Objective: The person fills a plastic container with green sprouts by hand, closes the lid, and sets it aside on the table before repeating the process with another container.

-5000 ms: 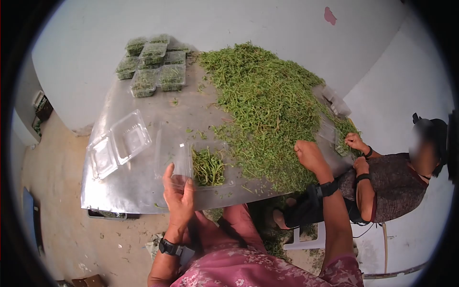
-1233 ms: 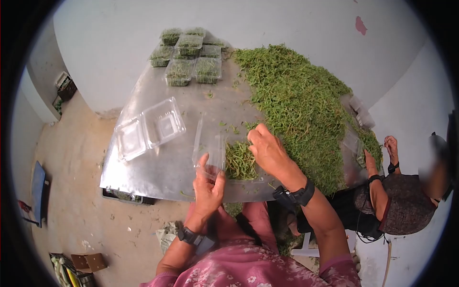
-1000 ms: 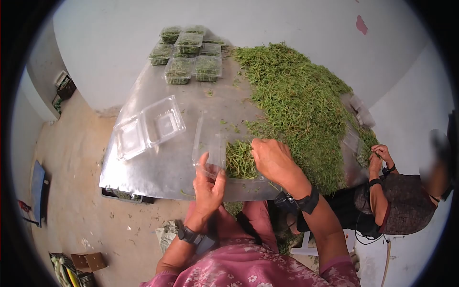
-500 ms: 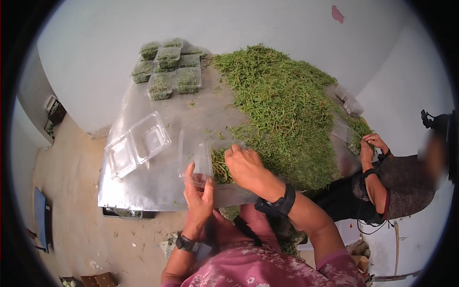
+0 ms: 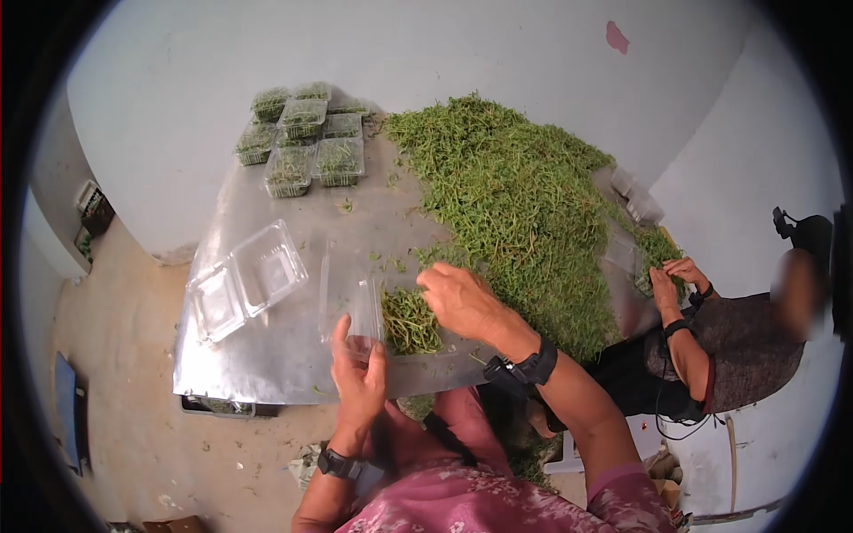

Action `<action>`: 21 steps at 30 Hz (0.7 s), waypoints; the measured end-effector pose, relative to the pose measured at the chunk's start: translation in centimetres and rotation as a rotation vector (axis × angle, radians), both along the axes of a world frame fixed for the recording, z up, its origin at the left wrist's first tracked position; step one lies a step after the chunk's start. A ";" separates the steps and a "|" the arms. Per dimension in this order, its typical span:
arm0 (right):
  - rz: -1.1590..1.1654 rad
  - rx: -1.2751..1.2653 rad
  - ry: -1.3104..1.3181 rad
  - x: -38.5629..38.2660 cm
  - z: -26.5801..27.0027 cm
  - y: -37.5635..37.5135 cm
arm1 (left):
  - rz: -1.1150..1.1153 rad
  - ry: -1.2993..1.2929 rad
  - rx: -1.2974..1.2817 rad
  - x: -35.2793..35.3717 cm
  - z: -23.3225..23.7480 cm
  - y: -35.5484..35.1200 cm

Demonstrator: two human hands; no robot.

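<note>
A clear plastic clamshell box point(image 5: 425, 353) lies open on the metal table, green stems point(image 5: 410, 322) filling its right half. My left hand point(image 5: 359, 377) grips the edge of its raised lid point(image 5: 360, 311), thumb on one side and fingers on the other. Above the right rim of the box is my right hand point(image 5: 466, 306), its fingers curled together; whether a stem is between the fingertips is hidden. A large heap of cut green stems point(image 5: 515, 195) spreads just beyond my right hand.
An empty open clamshell point(image 5: 267, 266) lies at the left of the metal table point(image 5: 258, 369). Several filled boxes point(image 5: 339, 162) are stacked at the back left. At the right, a co-worker's hands point(image 5: 666, 280) handle greens. A dark crate point(image 5: 227, 407) sits below the table edge.
My right hand has drawn back to the right from over the greens, so more of them show in the box. My left hand stays on the lid. The whole view has shifted slightly.
</note>
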State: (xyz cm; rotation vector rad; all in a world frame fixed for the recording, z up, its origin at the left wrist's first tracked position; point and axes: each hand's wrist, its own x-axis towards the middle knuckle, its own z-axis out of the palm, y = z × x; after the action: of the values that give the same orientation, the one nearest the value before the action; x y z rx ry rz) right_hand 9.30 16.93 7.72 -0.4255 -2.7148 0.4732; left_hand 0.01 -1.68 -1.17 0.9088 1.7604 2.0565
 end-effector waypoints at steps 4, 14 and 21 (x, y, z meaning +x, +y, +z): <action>-0.372 0.063 -0.045 3.1 1.7 5.3 | 0.004 -0.011 -0.003 0.0 0.2 0.0; -0.877 0.050 -0.247 7.6 -2.8 15.3 | 0.017 0.081 -0.001 -0.1 -0.1 0.0; -0.754 0.001 -0.246 9.4 -4.7 17.3 | 0.033 0.070 0.008 0.0 -0.1 0.2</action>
State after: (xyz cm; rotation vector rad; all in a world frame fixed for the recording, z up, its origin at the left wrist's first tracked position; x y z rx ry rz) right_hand 18.66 34.25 3.02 -1.5006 -2.5004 0.2093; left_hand 0.04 -1.53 -1.27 0.9721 1.8157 2.0771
